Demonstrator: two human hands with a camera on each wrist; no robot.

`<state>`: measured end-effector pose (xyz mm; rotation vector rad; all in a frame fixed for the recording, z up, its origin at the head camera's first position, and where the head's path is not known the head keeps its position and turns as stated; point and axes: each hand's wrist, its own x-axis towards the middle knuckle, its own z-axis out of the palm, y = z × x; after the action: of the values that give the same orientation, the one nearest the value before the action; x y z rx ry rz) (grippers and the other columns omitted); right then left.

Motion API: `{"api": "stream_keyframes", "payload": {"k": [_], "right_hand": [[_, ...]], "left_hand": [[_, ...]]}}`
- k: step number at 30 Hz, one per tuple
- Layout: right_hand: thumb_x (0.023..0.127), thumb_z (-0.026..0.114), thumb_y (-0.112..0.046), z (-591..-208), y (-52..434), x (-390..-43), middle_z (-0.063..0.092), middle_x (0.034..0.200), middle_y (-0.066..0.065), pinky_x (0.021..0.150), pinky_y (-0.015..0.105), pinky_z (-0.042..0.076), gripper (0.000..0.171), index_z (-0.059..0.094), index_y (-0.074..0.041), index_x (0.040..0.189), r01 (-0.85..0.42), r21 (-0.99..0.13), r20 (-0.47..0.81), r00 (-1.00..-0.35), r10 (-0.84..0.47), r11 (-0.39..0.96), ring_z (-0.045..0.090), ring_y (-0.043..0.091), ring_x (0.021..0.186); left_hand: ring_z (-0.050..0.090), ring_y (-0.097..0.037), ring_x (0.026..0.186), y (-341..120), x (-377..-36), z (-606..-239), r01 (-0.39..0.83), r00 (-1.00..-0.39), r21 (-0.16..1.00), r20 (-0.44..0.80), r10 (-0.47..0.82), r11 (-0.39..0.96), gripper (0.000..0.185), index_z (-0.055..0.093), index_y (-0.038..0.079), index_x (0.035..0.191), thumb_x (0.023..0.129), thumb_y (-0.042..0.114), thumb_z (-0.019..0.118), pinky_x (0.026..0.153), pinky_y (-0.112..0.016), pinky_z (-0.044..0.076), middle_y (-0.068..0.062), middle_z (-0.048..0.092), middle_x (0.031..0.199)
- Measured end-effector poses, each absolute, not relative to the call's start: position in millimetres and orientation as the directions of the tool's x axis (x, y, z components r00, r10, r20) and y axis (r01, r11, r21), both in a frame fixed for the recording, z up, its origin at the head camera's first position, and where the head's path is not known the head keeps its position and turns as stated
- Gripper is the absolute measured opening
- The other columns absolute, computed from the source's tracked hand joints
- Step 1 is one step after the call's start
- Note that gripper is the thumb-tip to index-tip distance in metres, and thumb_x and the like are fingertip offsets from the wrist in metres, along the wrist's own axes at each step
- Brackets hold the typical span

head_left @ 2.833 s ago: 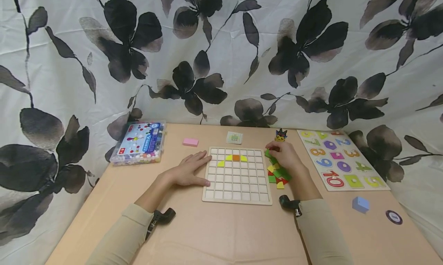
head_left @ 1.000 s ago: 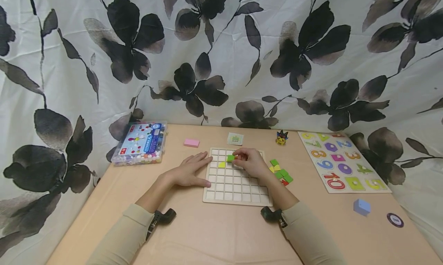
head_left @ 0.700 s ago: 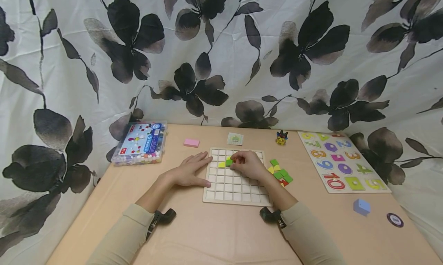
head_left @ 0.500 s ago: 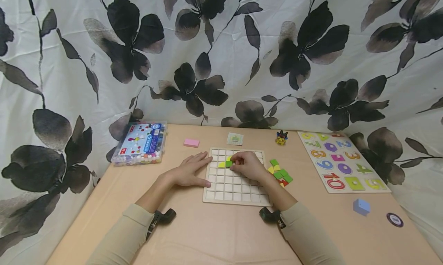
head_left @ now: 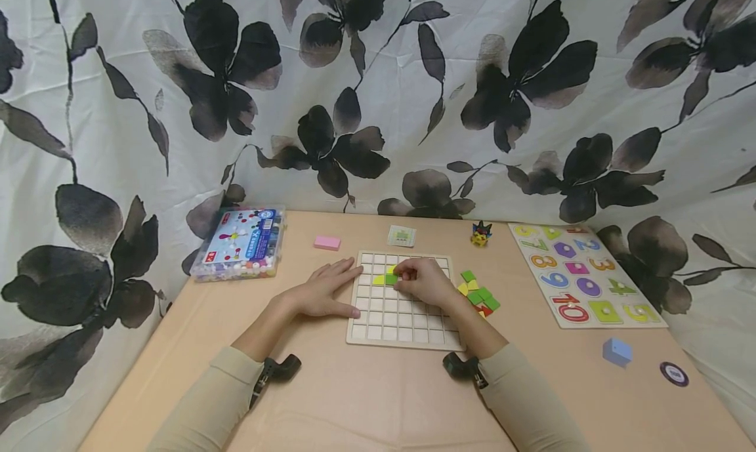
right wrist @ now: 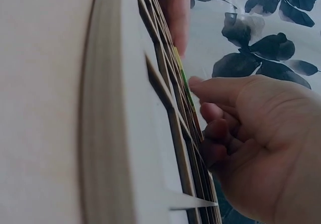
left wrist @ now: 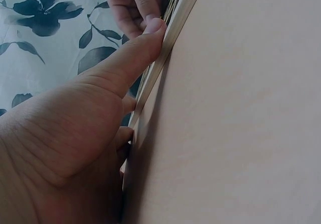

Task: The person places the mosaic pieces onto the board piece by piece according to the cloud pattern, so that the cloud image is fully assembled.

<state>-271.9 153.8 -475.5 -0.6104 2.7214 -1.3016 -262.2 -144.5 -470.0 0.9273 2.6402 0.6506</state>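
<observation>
Head: left hand [head_left: 319, 291] touches board [head_left: 388, 319], right hand [head_left: 425, 282] beside 1 green tile [head_left: 390, 279].

Floral cloth [head_left: 401, 78] behind pale table [head_left: 384, 399]

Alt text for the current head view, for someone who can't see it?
A person's right hand is at a green tile on a gridded board; the left hand rests at the board's left edge. Loose coloured tiles lie right of the board.

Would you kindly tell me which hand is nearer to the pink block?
Left: the left hand is in front of the pink block and touches the grid board; the right hand is farther right, over that board.
</observation>
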Motion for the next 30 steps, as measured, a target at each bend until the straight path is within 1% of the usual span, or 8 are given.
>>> {"api": "stream_keyframes", "payload": {"k": [5, 8, 11, 14, 16, 20, 26, 30], "right_hand": [[0.090, 0.081, -0.012, -467.7, 158.1, -271.1, 0.065, 0.085, 0.001, 0.062, 0.024, 0.044, 0.025, 0.076, -0.004, 0.114, -0.346, -0.772, 0.141, -0.911, -0.387, 0.534, 0.055, 0.017, 0.076], [0.092, 0.080, -0.014, -459.6, 162.2, -270.1, 0.067, 0.088, 0.001, 0.062, 0.025, 0.044, 0.027, 0.076, -0.003, 0.117, -0.377, -0.759, 0.177, -0.904, -0.390, 0.531, 0.055, 0.017, 0.076], [0.093, 0.080, -0.015, -450.7, 167.2, -269.6, 0.068, 0.092, 0.002, 0.063, 0.025, 0.045, 0.028, 0.076, -0.003, 0.119, -0.403, -0.736, 0.217, -0.902, -0.374, 0.545, 0.056, 0.018, 0.077], [0.093, 0.080, -0.014, -440.5, 174.2, -268.3, 0.070, 0.097, 0.006, 0.067, 0.026, 0.048, 0.028, 0.076, -0.005, 0.119, -0.416, -0.725, 0.247, -0.901, -0.356, 0.549, 0.057, 0.020, 0.080], [0.093, 0.079, -0.014, -434.6, 180.3, -267.0, 0.070, 0.100, 0.007, 0.069, 0.027, 0.049, 0.028, 0.076, -0.008, 0.120, -0.408, -0.725, 0.252, -0.907, -0.337, 0.555, 0.058, 0.021, 0.082], [0.094, 0.079, -0.018, -427.6, 196.2, -266.0, 0.070, 0.103, 0.004, 0.072, 0.029, 0.050, 0.028, 0.075, -0.013, 0.122, -0.384, -0.711, 0.257, -0.922, -0.291, 0.590, 0.058, 0.021, 0.086], [0.095, 0.077, -0.018, -424.5, 222.9, -270.7, 0.071, 0.109, 0.009, 0.072, 0.030, 0.051, 0.032, 0.073, -0.011, 0.126, -0.364, -0.704, 0.249, -0.931, -0.267, 0.610, 0.059, 0.023, 0.088], [0.096, 0.077, -0.018, -424.5, 242.7, -271.3, 0.071, 0.116, 0.012, 0.074, 0.033, 0.052, 0.032, 0.072, -0.013, 0.127, -0.309, -0.730, 0.203, -0.950, -0.238, 0.610, 0.059, 0.025, 0.094]], "left_hand": [[0.006, -0.033, 0.163, -143.6, -262.9, -470.5, 0.516, -0.763, 0.490, -0.111, 0.637, 0.702, 0.104, 0.025, 0.021, 0.167, 0.087, 0.069, 0.071, 0.131, -0.058, 0.003, -0.013, 0.008, 0.176], [0.005, -0.032, 0.164, -143.5, -262.7, -471.1, 0.508, -0.764, 0.491, -0.121, 0.634, 0.707, 0.105, 0.024, 0.022, 0.167, 0.087, 0.069, 0.071, 0.131, -0.056, 0.003, -0.012, 0.007, 0.176], [0.004, -0.033, 0.163, -143.8, -262.7, -471.6, 0.508, -0.763, 0.497, -0.120, 0.635, 0.704, 0.105, 0.025, 0.021, 0.167, 0.087, 0.069, 0.072, 0.131, -0.057, 0.002, -0.012, 0.007, 0.176], [0.004, -0.033, 0.164, -144.4, -263.1, -471.8, 0.511, -0.764, 0.492, -0.115, 0.635, 0.704, 0.105, 0.024, 0.021, 0.167, 0.087, 0.069, 0.071, 0.131, -0.056, 0.002, -0.012, 0.007, 0.176], [0.004, -0.033, 0.163, -144.6, -263.5, -472.0, 0.518, -0.762, 0.491, -0.108, 0.639, 0.700, 0.105, 0.024, 0.021, 0.167, 0.087, 0.069, 0.071, 0.131, -0.057, 0.003, -0.012, 0.007, 0.176], [0.005, -0.035, 0.163, -144.5, -264.5, -472.8, 0.534, -0.755, 0.482, -0.099, 0.649, 0.695, 0.105, 0.024, 0.020, 0.167, 0.088, 0.069, 0.070, 0.131, -0.058, 0.004, -0.013, 0.008, 0.176], [0.007, -0.039, 0.162, -145.8, -261.5, -469.3, 0.542, -0.752, 0.492, -0.078, 0.654, 0.681, 0.104, 0.026, 0.016, 0.167, 0.088, 0.065, 0.073, 0.130, -0.062, 0.004, -0.018, 0.009, 0.175], [0.008, -0.040, 0.162, -145.0, -260.8, -468.8, 0.549, -0.749, 0.502, -0.060, 0.660, 0.668, 0.104, 0.028, 0.014, 0.166, 0.087, 0.064, 0.074, 0.129, -0.063, 0.004, -0.019, 0.010, 0.175]]}}
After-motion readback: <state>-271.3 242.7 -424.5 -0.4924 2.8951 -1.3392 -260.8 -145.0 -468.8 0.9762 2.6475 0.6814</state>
